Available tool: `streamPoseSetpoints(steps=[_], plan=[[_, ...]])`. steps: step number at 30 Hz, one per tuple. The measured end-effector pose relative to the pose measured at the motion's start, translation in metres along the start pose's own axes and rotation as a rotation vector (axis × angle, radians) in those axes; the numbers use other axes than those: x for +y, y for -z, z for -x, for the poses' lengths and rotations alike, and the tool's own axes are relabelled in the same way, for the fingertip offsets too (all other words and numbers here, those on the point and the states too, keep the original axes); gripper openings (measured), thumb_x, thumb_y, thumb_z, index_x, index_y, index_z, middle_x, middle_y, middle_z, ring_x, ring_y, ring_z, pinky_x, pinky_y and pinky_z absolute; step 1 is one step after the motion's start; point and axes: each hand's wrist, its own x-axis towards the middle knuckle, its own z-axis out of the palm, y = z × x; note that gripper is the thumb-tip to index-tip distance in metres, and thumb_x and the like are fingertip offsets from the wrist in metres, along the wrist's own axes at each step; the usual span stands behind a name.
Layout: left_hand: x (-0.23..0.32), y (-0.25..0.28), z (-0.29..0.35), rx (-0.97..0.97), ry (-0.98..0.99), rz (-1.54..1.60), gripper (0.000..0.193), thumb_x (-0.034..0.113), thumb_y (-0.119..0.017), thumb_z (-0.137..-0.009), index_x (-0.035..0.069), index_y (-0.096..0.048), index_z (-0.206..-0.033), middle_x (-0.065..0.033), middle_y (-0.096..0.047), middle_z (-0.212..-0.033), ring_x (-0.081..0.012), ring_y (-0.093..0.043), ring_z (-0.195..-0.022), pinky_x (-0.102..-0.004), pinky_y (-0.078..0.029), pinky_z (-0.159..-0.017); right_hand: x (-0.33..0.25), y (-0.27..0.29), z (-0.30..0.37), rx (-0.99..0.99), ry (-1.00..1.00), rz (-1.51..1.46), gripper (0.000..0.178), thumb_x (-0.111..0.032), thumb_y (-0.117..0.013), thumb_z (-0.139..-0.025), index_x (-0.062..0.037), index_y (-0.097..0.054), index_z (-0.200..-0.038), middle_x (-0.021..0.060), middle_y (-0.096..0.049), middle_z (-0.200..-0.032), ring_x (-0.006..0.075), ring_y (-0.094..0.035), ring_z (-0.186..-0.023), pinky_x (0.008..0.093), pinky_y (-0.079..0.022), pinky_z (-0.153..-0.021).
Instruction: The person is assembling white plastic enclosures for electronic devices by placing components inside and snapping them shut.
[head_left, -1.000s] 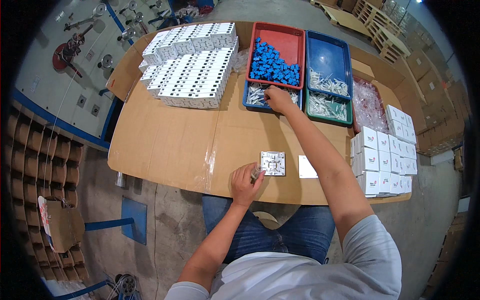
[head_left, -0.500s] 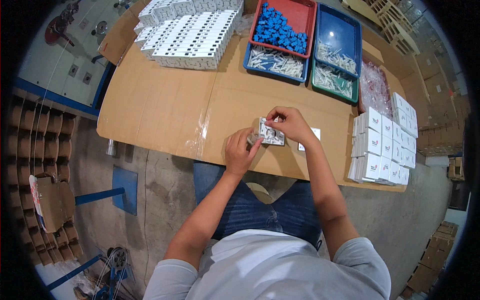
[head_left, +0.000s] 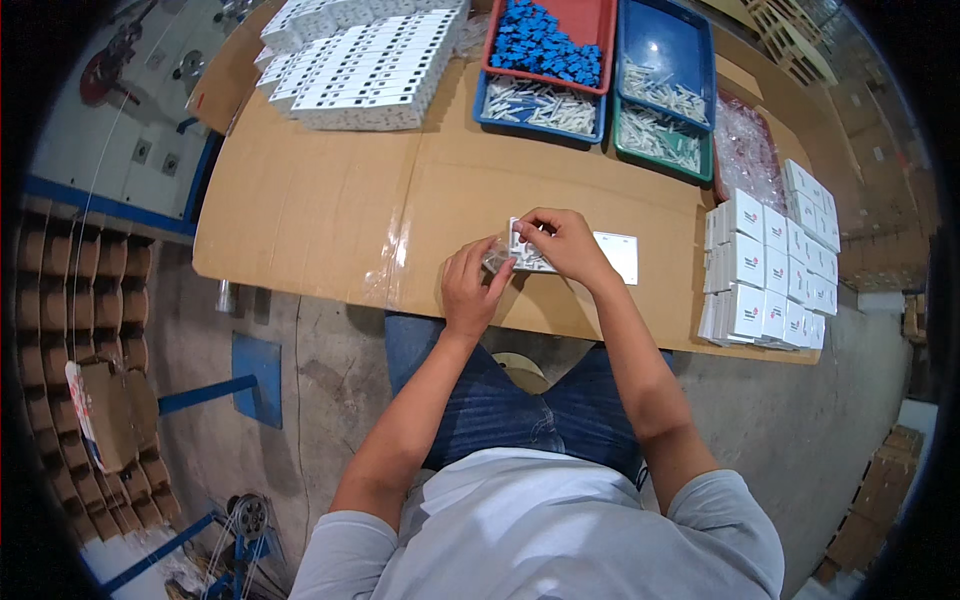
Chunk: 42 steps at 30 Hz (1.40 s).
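Between my hands, near the table's front edge, lies a small white box or tray [head_left: 530,260] with small whitish pieces showing on it. My left hand [head_left: 468,292] is at its left side, with crumpled clear plastic [head_left: 495,256] pinched between thumb and fingers. Over the far right part of the box, my right hand [head_left: 562,245] has its thumb and forefinger pressed together. Whatever that pinch holds is too small to make out. Partly behind my right wrist, a flat white rectangular piece [head_left: 617,257] rests on the cardboard.
White boxes [head_left: 370,85] stand in rows at the far left. A red tray [head_left: 553,77] of blue pieces sits on a blue tray [head_left: 540,128] of white sticks. More trays [head_left: 665,110] and clear bags [head_left: 748,165] are alongside. Stacked white boxes [head_left: 765,270] occupy the right edge.
The view has shifted slightly. My right hand has moved a little left over the box, uncovering more of the flat white piece. Whitish pieces now show where dark printed markings were visible.
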Motion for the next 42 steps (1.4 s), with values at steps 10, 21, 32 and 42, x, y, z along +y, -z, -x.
streamPoseSetpoints(steps=[10, 21, 32, 42], plan=[[-0.003, 0.002, 0.005, -0.029, 0.020, -0.065, 0.040, 0.018, -0.083, -0.085, 0.003, -0.067, -0.119, -0.0128, -0.070, -0.112, -0.0322, -0.066, -0.102, -0.0429, -0.050, -0.089, 0.067, 0.166, -0.094, 0.709, 0.035, 0.466, 0.020, -0.029, -0.069, -0.092, -0.0126, -0.077, -0.100, 0.0109, -0.077, -0.093, 0.0325, -0.073, -0.087, 0.0431, -0.056, -0.075], [-0.009, -0.001, 0.004, -0.035, -0.022, -0.107, 0.041, 0.018, -0.083, -0.084, 0.003, -0.066, -0.118, -0.0135, -0.070, -0.110, -0.0332, -0.067, -0.100, -0.0433, -0.050, -0.088, 0.080, 0.256, -0.172, 0.798, -0.414, 0.834, 0.033, -0.043, -0.075, -0.087, -0.0113, -0.077, -0.097, 0.0150, -0.077, -0.103, 0.0366, -0.074, -0.098, 0.0481, -0.058, -0.085], [-0.012, -0.002, 0.012, -0.028, 0.023, -0.112, 0.043, 0.020, -0.085, -0.083, 0.004, -0.067, -0.119, -0.0127, -0.070, -0.111, -0.0323, -0.067, -0.101, -0.0433, -0.050, -0.089, 0.081, 0.255, -0.146, 0.849, -0.296, 0.559, 0.032, -0.037, -0.071, -0.089, -0.0074, -0.079, -0.097, 0.0176, -0.077, -0.099, 0.0355, -0.074, -0.098, 0.0455, -0.057, -0.084], [-0.001, 0.004, -0.001, -0.017, -0.010, -0.094, 0.041, 0.021, -0.083, -0.085, 0.003, -0.067, -0.118, -0.0129, -0.070, -0.111, -0.0318, -0.067, -0.101, -0.0421, -0.051, -0.089, 0.022, 0.078, -0.011, -0.029, 0.091, 0.083, 0.017, -0.017, -0.074, -0.093, -0.0009, -0.075, -0.098, 0.0045, -0.074, -0.087, 0.0119, -0.064, -0.078, 0.0295, -0.050, -0.070]])
